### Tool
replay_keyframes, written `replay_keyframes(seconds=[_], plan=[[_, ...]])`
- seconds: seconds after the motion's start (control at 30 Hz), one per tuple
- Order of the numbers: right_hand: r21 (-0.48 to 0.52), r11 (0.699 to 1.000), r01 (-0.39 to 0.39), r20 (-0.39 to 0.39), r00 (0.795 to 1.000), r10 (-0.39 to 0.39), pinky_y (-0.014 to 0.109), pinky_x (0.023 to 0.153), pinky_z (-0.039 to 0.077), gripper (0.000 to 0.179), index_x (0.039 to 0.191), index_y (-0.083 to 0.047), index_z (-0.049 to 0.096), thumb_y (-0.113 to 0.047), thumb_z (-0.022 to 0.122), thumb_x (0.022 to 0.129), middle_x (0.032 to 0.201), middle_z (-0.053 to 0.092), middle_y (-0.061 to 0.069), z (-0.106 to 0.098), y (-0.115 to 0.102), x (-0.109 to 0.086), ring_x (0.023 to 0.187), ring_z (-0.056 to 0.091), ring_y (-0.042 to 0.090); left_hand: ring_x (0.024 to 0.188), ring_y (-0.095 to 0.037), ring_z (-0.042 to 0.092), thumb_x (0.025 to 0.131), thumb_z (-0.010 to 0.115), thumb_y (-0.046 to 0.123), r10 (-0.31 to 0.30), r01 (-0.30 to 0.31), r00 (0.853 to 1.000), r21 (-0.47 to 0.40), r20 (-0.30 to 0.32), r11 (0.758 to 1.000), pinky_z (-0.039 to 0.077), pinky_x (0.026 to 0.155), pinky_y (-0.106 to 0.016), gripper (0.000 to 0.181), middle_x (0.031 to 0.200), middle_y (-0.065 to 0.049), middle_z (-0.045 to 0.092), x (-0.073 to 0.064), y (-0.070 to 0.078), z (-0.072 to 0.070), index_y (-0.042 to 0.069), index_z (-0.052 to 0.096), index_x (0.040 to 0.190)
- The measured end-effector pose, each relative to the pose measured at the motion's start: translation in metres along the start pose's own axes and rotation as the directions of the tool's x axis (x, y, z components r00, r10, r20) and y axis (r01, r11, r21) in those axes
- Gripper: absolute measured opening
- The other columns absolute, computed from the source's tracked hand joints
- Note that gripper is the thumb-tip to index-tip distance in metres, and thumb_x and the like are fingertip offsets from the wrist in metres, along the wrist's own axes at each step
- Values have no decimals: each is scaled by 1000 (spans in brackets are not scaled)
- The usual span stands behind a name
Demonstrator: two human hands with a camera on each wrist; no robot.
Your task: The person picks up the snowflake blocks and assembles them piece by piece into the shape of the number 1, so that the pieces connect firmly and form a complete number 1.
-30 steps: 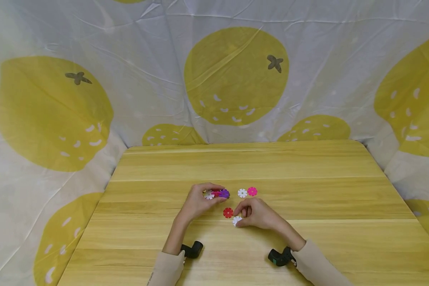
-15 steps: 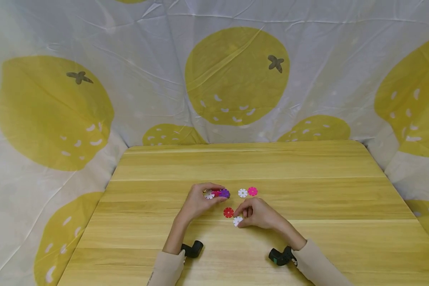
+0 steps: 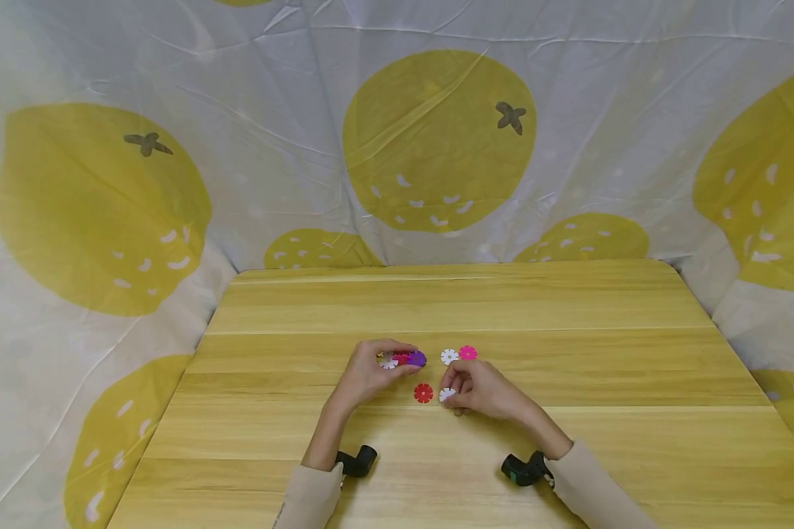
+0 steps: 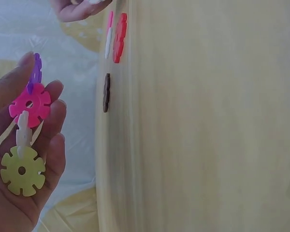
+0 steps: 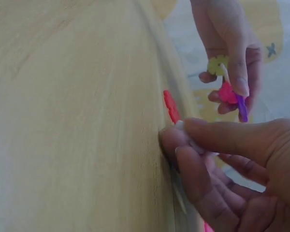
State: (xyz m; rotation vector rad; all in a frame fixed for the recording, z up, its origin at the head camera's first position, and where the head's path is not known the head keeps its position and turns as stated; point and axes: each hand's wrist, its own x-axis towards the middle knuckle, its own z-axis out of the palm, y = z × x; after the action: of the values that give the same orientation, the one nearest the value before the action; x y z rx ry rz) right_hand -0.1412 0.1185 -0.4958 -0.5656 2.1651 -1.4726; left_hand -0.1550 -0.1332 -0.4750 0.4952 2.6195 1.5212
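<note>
My left hand (image 3: 369, 371) holds a chain of interlocked notched plastic discs just over the table. In the left wrist view the chain runs from a yellow disc (image 4: 22, 171) through a white disc (image 4: 23, 133) and a pink disc (image 4: 31, 105) to a purple disc (image 4: 37, 70), which thumb and finger pinch. Between thumb and fingers, my right hand (image 3: 483, 389) pinches a loose white disc (image 3: 447, 394), lifted off the table and partly covered by the fingertips. A red disc (image 3: 423, 393) lies flat between the hands.
Beyond the right hand, another white disc (image 3: 449, 356) and a pink disc (image 3: 467, 353) lie side by side on the wooden table (image 3: 536, 301). A dark flat piece (image 4: 106, 93) shows edge-on in the left wrist view. Behind hangs a lemon-print cloth (image 3: 602, 147).
The right hand has picked the white disc up from beside the red one and moved it slightly right and away from me. The left hand and its chain stay nearly still.
</note>
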Motion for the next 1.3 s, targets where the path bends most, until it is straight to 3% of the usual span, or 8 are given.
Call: replay_keyframes(seconds=[0.13, 0.3, 0.57, 0.83, 1.07, 1.3], plan=[[96, 995, 5, -38, 999, -2, 34, 64, 64, 12, 106, 1, 68, -2, 73, 95, 87, 68, 18, 1, -2, 1, 72, 73, 27, 111, -19, 73, 83, 88, 15, -15, 15, 1000, 19, 3, 1000, 58, 99, -41, 27, 111, -1, 80, 0, 0, 1, 15, 82, 109], [149, 987, 59, -127, 991, -40, 39, 67, 64, 20, 114, 2, 68, -4, 72, 96, 92, 71, 25, 1, -7, 2, 76, 75, 35, 111, -19, 72, 83, 88, 18, -21, 20, 1000, 35, 18, 999, 57, 99, -43, 27, 111, 0, 80, -1, 2, 1, 19, 83, 110], [155, 975, 158, -267, 957, -112, 45, 72, 64, 21, 117, 0, 71, -6, 72, 97, 92, 73, 23, -1, -9, 2, 83, 76, 40, 111, -19, 72, 87, 85, 22, -5, 6, 993, -10, 116, 1000, 59, 94, -37, 27, 115, -1, 79, -2, 3, 2, 20, 81, 114], [131, 974, 184, -259, 955, -146, 45, 74, 64, 20, 115, 1, 73, -5, 73, 96, 92, 76, 22, 0, -8, 4, 83, 76, 41, 112, -17, 70, 90, 83, 24, -2, 3, 989, -8, 147, 1000, 58, 95, -37, 26, 116, -1, 79, -1, 2, 4, 19, 80, 116], [84, 983, 162, -323, 938, -127, 36, 74, 64, 17, 112, -6, 74, -9, 75, 95, 91, 78, 14, 0, -9, 2, 82, 78, 29, 110, -17, 71, 90, 82, 22, 5, -2, 989, -23, 148, 1000, 57, 97, -40, 25, 114, 0, 79, -1, 3, 4, 19, 80, 115], [135, 972, 193, -314, 939, -143, 44, 71, 64, 18, 113, -1, 74, -6, 74, 95, 91, 77, 20, 2, -9, 4, 81, 78, 34, 111, -19, 70, 91, 81, 22, 6, -1, 987, -37, 159, 999, 58, 96, -39, 29, 117, -1, 78, -1, 4, 4, 16, 78, 119]])
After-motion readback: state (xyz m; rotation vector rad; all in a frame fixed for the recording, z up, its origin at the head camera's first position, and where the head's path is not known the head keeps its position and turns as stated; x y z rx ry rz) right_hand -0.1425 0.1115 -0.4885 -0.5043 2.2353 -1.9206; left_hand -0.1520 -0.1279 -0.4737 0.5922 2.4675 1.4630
